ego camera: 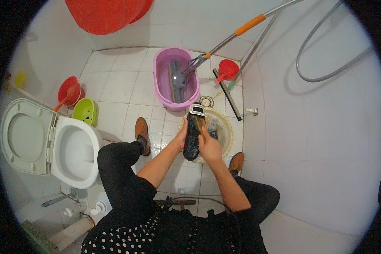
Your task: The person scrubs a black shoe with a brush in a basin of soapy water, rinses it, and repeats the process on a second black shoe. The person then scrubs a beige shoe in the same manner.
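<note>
My left hand (181, 138) grips the left side of a wet black shoe (191, 144) with a large silver buckle (197, 109) at its far end. In my right hand (210, 146) is a brown scrubbing brush (202, 125), pressed against the right side of the shoe; its bristles are hidden. Both hands are over a cream basin (230, 133) with a scalloped rim, which holds cloudy, foamy water. Another dark item (213, 133) lies in that water, partly covered by my right hand, so I cannot tell what it is.
Beyond the basin stands a purple tub (157, 82) with a grey mop head (178, 79) in it. A floor squeegee (227, 95) and a red dipper (229, 69) lie right. At left are a toilet (96, 139) with raised lid, a red bucket (66, 90) and a green basin (88, 109).
</note>
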### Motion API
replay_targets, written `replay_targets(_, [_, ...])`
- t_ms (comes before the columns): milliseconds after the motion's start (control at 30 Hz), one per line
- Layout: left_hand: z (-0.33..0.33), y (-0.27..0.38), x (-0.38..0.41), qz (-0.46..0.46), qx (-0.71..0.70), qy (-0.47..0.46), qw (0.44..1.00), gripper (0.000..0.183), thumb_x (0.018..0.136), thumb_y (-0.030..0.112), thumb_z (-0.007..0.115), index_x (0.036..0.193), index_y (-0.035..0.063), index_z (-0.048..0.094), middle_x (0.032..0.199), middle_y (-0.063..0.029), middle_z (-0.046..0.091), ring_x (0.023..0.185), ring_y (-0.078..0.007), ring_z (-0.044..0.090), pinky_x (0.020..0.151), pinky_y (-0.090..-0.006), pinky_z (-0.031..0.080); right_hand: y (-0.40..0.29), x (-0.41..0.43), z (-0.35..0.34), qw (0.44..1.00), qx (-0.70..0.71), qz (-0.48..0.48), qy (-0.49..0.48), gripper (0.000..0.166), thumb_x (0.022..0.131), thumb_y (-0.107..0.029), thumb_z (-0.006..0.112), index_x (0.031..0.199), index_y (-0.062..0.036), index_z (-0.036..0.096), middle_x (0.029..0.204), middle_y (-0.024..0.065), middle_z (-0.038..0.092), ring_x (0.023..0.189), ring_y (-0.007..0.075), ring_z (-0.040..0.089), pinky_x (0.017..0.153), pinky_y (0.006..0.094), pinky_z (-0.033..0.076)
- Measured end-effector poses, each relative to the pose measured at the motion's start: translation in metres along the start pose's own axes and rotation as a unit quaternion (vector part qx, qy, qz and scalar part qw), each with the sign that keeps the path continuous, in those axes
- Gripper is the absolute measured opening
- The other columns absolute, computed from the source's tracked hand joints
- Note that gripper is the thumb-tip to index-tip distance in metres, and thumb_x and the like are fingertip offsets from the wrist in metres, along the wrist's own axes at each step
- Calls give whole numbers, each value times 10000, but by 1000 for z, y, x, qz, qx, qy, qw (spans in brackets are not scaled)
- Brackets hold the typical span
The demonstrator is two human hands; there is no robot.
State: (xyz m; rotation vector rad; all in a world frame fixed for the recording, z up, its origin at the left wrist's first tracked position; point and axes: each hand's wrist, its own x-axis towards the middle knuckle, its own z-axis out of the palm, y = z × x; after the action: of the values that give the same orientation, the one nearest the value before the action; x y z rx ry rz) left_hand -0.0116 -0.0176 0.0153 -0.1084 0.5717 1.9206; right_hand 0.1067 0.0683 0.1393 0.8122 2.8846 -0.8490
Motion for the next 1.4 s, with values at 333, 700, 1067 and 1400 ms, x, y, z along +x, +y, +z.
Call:
replay_targets(333, [12, 20, 0, 43, 53, 28, 997, 942, 848, 844, 185, 1346, 114, 514, 1150, -173, 675, 912, -257, 679, 766, -383, 575, -2, -68, -7, 975, 204, -24, -83, 503, 992, -289, 540, 1423, -36, 486, 1223, 254, 643, 1116, 329, 649, 925, 377, 489])
replay_targets(700, [12, 48, 32, 225, 447, 193, 844, 699, 1009, 598, 358, 1272, -16, 561, 1166, -202, 661, 1094, -334, 617, 950, -391, 458, 20, -80, -35, 988, -13, -37, -152, 445, 932, -279, 588, 1367, -201, 538, 863, 211, 702, 805, 415, 685, 725, 519, 542])
replay_targets(1067, [109, 47, 42, 376, 759, 13, 532, 614, 847, 479, 674, 1353, 147, 570, 1169, -165, 655, 1061, -341, 627, 884, -427, 506, 101, -60, -12, 987, -123, 38, -91, 489, 935, -350, 568, 1400, -207, 513, 778, 199, 673, 749, 392, 676, 656, 521, 535])
replay_targets(1400, [134, 49, 63, 353, 789, -22, 503, 667, 848, 522, 661, 1388, 155, 528, 1138, -188, 649, 1047, -364, 629, 890, -427, 513, 104, -39, -120, 992, -56, 104, -30, 426, 942, -391, 543, 1271, -132, 624, 986, 224, 689, 928, 422, 661, 817, 517, 520])
